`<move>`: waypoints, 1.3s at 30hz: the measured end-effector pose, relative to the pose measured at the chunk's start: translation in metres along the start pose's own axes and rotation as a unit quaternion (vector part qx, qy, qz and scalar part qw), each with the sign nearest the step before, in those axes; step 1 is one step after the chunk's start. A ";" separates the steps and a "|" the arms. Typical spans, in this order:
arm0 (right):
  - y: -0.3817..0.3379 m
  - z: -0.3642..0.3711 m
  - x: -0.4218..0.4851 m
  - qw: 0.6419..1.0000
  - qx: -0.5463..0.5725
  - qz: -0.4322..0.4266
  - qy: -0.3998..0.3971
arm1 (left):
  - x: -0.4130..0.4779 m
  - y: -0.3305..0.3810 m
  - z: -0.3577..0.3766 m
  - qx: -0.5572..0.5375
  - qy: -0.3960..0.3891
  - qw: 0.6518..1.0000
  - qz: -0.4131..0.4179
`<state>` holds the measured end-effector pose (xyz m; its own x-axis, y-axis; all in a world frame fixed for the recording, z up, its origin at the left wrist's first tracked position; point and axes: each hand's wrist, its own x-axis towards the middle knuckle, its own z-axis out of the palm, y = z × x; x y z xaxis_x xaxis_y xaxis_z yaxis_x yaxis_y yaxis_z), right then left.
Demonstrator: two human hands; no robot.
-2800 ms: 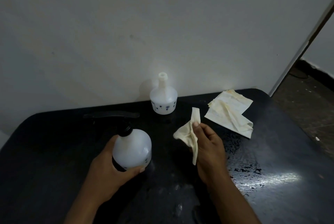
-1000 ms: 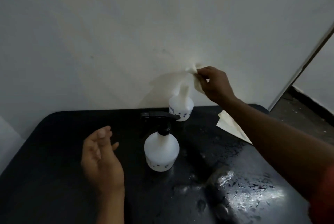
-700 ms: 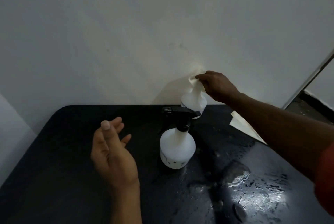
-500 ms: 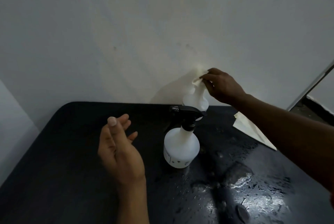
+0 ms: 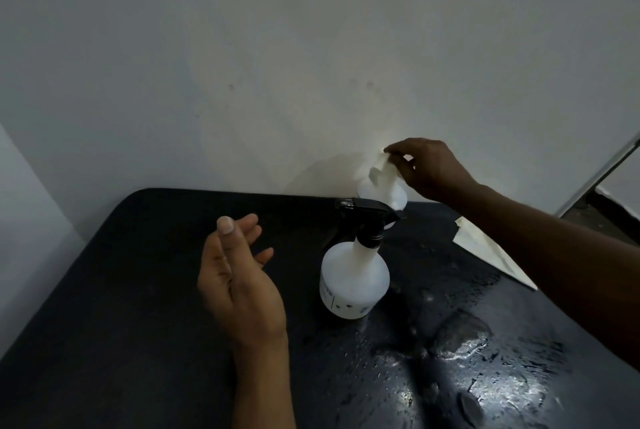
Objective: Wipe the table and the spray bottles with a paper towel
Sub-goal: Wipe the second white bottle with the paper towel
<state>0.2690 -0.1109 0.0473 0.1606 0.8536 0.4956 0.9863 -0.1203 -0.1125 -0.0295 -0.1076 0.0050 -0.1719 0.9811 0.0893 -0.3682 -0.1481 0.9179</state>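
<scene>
A white spray bottle with a black trigger head stands upright on the black table. Behind it, against the wall, a second white bottle without a head is partly hidden. My right hand pinches a crumpled paper towel draped over that far bottle's neck. My left hand hovers over the table left of the near bottle, palm turned inward, fingers apart, holding nothing.
More folded paper towels lie at the table's right, partly under my right forearm. Water drops glisten on the table's right front. A pale wall runs right behind the table; a door frame and floor lie at far right.
Earlier my left hand held the near bottle and my right held the towel over the table. Since then the left hand let go, and the right reached back, rubbing the towel on the far bottle's neck.
</scene>
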 end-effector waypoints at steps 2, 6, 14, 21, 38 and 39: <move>0.001 0.001 0.002 0.999 0.027 0.040 0.016 | 0.000 -0.001 0.001 0.000 -0.002 1.000 -0.003; 0.004 0.000 0.002 0.994 0.047 0.092 0.035 | -0.003 0.000 0.002 0.004 -0.009 1.000 0.000; 0.009 -0.001 0.011 0.991 0.012 0.126 -0.045 | -0.002 -0.002 0.002 0.010 -0.006 1.000 0.000; 0.001 -0.005 0.007 0.990 -0.021 0.084 -0.114 | -0.001 -0.004 0.001 0.008 -0.007 1.000 0.002; -0.001 -0.035 0.005 0.968 0.045 0.218 -0.119 | 0.001 0.005 0.005 0.002 -0.033 0.999 0.018; 0.004 -0.048 -0.002 0.968 0.061 0.226 -0.094 | -0.002 0.009 0.007 -0.005 -0.041 0.999 0.021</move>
<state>0.2746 -0.1373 0.0877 0.5542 0.8062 0.2072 0.8030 -0.4521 -0.3883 -0.0264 -0.1097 0.0152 -0.1110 0.9810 0.1589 -0.3717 -0.1893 0.9088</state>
